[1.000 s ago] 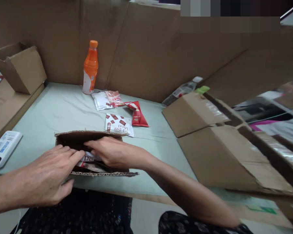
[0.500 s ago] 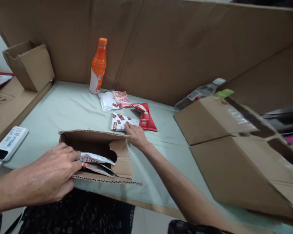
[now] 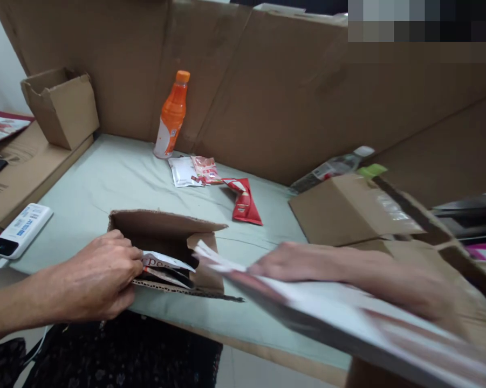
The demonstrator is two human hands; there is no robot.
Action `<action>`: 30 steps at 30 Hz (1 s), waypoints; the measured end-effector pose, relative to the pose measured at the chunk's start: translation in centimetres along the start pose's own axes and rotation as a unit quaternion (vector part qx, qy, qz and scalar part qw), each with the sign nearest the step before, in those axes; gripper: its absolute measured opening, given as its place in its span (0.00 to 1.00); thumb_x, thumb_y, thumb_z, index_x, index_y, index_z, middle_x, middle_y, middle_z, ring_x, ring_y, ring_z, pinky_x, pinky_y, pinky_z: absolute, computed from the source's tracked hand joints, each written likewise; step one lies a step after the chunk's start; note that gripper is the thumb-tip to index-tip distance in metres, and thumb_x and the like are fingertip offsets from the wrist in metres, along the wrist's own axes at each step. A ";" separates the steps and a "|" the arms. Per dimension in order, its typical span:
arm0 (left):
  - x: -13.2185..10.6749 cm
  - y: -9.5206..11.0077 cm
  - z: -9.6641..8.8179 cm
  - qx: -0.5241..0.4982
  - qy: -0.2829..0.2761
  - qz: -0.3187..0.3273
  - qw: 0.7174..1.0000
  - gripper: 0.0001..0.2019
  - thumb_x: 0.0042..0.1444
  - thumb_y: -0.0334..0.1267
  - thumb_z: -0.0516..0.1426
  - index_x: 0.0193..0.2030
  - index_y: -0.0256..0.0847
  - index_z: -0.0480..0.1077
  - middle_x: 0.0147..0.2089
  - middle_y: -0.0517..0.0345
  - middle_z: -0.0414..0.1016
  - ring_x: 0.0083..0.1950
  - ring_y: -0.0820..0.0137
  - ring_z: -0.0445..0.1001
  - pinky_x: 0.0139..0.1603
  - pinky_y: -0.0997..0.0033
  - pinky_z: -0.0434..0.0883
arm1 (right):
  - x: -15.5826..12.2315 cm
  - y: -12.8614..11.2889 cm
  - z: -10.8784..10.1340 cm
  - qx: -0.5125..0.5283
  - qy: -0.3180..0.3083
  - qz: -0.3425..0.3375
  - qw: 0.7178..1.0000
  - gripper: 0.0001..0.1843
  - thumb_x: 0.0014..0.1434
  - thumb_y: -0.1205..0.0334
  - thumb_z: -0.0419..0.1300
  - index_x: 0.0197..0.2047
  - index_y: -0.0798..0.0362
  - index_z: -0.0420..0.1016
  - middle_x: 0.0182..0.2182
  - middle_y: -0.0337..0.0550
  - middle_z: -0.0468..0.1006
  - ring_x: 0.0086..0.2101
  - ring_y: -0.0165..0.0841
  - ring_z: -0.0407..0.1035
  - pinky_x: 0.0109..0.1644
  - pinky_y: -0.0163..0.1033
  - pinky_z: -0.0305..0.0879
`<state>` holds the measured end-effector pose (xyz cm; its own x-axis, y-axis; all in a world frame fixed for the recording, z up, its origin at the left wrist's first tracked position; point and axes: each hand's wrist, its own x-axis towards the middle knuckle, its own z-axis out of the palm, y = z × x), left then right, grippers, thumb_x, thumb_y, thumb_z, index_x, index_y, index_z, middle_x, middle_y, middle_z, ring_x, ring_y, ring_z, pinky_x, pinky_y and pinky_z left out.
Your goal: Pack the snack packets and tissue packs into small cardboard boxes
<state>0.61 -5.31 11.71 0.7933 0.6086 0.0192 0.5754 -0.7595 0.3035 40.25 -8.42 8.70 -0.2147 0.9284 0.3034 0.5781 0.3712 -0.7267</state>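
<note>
My left hand (image 3: pixel 101 275) is closed at the left end of a small open cardboard box (image 3: pixel 165 220), its fingers over the edge and its thumb low outside the front wall. Inside the box, thin packets (image 3: pixel 170 261) lean along the front side, their left ends by my fingers. My right hand (image 3: pixel 281 262) grips a white packet (image 3: pixel 327 310) with reddish-brown markings. That packet is blurred and close to the camera, its far corner over the box's right end. Beyond the box lie a red packet (image 3: pixel 247 206), a white packet (image 3: pixel 183 173) and a pink packet (image 3: pixel 207 168).
An orange drink bottle (image 3: pixel 172 121) stands by the back cardboard wall. At left are a white power bank (image 3: pixel 28 223) with a cable and a smaller open box (image 3: pixel 75 110). Cardboard boxes (image 3: pixel 327 210) and a clear bottle (image 3: pixel 340 163) are at right.
My right hand has lifted the white packet off the table and brought it right and towards me. My left hand stays at the box. The view has shifted slightly.
</note>
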 end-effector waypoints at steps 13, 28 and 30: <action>-0.9 0.4 1.6 0.105 0.032 0.027 0.994 0.03 0.54 0.32 0.62 0.30 0.40 0.74 0.35 0.52 0.80 0.39 0.57 0.78 0.46 0.55 0.72 | 10.4 -10.1 11.8 -0.281 -0.327 -0.081 0.898 0.22 0.66 0.67 0.56 0.62 0.56 0.72 0.51 0.54 0.82 0.46 0.43 0.78 0.46 0.42 0.69; -1.9 -1.0 0.4 0.003 0.099 0.046 0.994 0.07 0.59 0.28 0.57 0.42 0.41 0.75 0.49 0.52 0.81 0.51 0.58 0.77 0.55 0.53 0.73 | 7.9 -8.4 9.1 -0.180 -0.010 -0.226 0.957 0.16 0.69 0.70 0.54 0.51 0.48 0.80 0.50 0.48 0.84 0.48 0.39 0.78 0.53 0.48 0.75; -2.6 -1.3 0.3 -0.009 0.158 0.031 0.987 0.08 0.64 0.29 0.56 0.45 0.41 0.75 0.54 0.51 0.81 0.56 0.60 0.77 0.60 0.54 0.72 | 8.2 -8.0 8.9 -0.207 0.037 -0.222 0.952 0.14 0.68 0.68 0.57 0.53 0.48 0.79 0.52 0.50 0.83 0.50 0.43 0.77 0.55 0.53 0.73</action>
<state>-2.18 -5.99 10.93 0.7235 0.6038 0.3346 0.5208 -0.7955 0.3097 26.86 -3.62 11.57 -0.4622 0.6727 0.5778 0.7079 0.6723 -0.2166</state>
